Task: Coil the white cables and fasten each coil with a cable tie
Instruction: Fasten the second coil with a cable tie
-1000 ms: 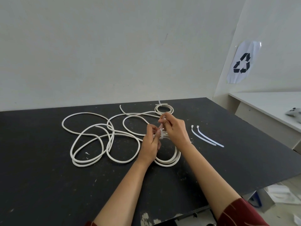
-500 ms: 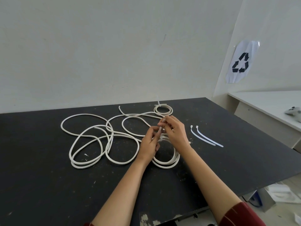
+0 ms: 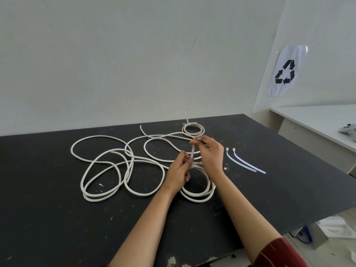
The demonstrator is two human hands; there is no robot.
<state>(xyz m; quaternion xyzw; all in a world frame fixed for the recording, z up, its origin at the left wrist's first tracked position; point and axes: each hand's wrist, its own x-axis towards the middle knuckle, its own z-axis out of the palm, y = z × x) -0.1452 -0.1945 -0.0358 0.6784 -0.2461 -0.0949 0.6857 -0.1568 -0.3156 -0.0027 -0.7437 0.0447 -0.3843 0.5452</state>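
The person's right hand (image 3: 211, 155) is pinching the free end of a cable tie (image 3: 192, 152) between thumb and fingertips and holding it up off the table, while the left hand (image 3: 178, 173) is pinching the lower part of the same tie, just where it is meeting the cord. The tie is standing nearly upright between the two hands, and its bottom end is sitting against a coil (image 3: 198, 193) of white cable that is lying on the black table (image 3: 57, 218) right under both wrists; the loops of that coil are lying stacked together on the side nearest the person. Whether the tie is already locked around the coil I cannot tell, since the fingers are covering that spot. To the left of the left hand, loose cable (image 3: 107, 164) is sprawling across the table in several large overlapping loops. Beyond the right hand, toward the wall, a small tied coil (image 3: 193, 130) is lying flat with the tail of its tie sticking out. Just to the right of the right hand, two spare ties (image 3: 244, 161) are lying side by side, apart from the cables. Further right, a recycling sign (image 3: 285, 73) is hanging on the wall above a white desk (image 3: 312, 120). A dark red sleeve (image 3: 277, 253) is covering the right upper arm.
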